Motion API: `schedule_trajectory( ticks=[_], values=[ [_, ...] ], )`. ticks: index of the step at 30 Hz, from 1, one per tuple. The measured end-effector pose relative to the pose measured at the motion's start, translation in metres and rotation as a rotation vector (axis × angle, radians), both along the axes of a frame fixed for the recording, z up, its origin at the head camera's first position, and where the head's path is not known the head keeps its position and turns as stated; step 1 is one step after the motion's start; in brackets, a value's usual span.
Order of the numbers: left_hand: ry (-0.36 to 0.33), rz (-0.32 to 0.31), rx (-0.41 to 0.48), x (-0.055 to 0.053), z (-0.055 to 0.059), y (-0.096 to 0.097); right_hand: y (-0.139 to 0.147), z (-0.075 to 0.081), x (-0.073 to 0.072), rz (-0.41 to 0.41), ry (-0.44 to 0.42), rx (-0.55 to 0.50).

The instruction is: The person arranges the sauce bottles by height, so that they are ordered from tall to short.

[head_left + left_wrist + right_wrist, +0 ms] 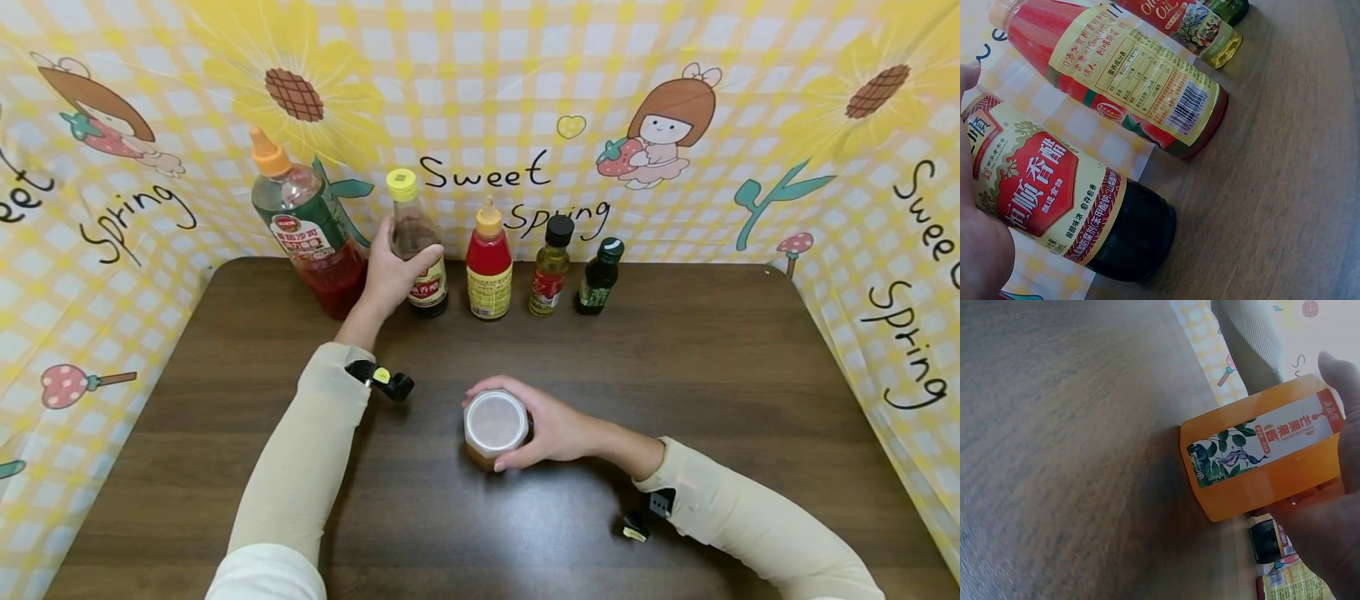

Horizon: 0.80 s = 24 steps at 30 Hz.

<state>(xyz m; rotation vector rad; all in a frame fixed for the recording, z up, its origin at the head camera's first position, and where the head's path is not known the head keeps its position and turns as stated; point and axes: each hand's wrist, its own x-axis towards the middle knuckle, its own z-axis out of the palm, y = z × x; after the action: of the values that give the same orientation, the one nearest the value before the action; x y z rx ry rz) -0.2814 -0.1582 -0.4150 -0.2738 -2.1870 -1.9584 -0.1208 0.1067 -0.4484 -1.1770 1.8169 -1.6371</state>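
At the back of the table, my left hand [392,271] grips a vinegar bottle [430,293] with a yellow cap, fingers behind it and thumb across its front. In the left wrist view its dark base [1138,231] shows below a red and cream label. My right hand [558,425] holds a jar [496,422] with a whitish lid near the middle of the table, thumb and fingers around opposite sides. The right wrist view shows the jar's orange contents [1254,500] and white label. Just right of the vinegar stands a red squeeze sauce bottle [489,275].
A large red sauce bottle [309,237] with an orange nozzle stands left of the vinegar, close to my left wrist. Further right are an oil bottle [550,275] and a small dark green bottle [598,277]. Yellow checked cloth [465,100] hangs behind the brown table [720,367].
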Motion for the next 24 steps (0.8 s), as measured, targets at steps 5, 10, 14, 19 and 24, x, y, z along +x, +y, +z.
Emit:
schedule_trajectory(
  ticks=[5,10,14,19,24],
  values=[
    [0.004,-0.004,0.010,0.001,0.000,0.001,-0.002,0.000,0.003,-0.040,0.007,-0.002],
    [0.017,-0.020,0.040,0.001,0.000,0.001,-0.003,-0.001,0.005,-0.065,0.011,-0.010],
    [0.006,-0.017,0.031,0.001,0.000,0.001,-0.002,-0.001,0.005,-0.069,0.018,-0.008],
    [-0.004,-0.008,0.017,0.000,-0.001,0.000,0.001,0.001,0.007,-0.069,0.010,-0.008],
    [0.001,-0.010,0.028,-0.001,-0.002,0.001,0.007,0.009,0.004,-0.063,0.015,-0.013]
  ],
)
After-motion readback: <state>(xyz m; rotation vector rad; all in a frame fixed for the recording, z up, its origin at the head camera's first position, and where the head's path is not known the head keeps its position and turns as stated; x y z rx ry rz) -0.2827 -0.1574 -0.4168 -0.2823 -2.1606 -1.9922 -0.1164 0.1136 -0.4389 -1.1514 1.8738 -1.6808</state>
